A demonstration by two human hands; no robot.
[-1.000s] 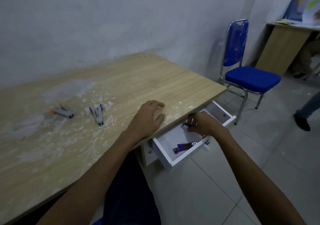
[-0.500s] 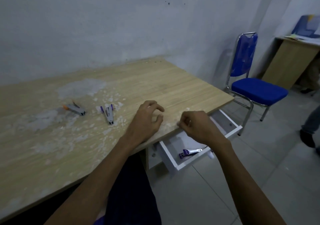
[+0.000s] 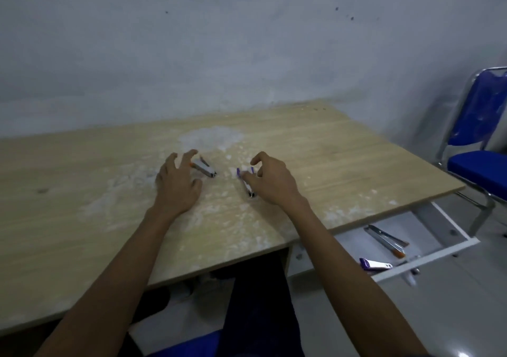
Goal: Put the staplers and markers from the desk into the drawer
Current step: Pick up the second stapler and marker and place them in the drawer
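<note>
Two small staplers lie on the wooden desk (image 3: 329,150). The orange-tipped stapler (image 3: 204,167) rests just right of my left hand (image 3: 178,186), whose fingers are spread above it without gripping. The purple-tipped stapler (image 3: 245,182) lies under the fingertips of my right hand (image 3: 271,181), fingers curled around it, thumb touching. The white drawer (image 3: 428,257) stands pulled out at the desk's right front. Inside it lie a purple stapler (image 3: 374,264) and an orange-tipped stapler (image 3: 386,240).
A blue chair with a chrome frame (image 3: 482,164) stands right of the desk, close to the open drawer. White flaky patches cover the desk's middle. A grey wall runs behind the desk. My knees are under the desk's front edge.
Both hands left the desk's front edge and the drawer and reached forward to the two staplers on the desk. The view swung left.
</note>
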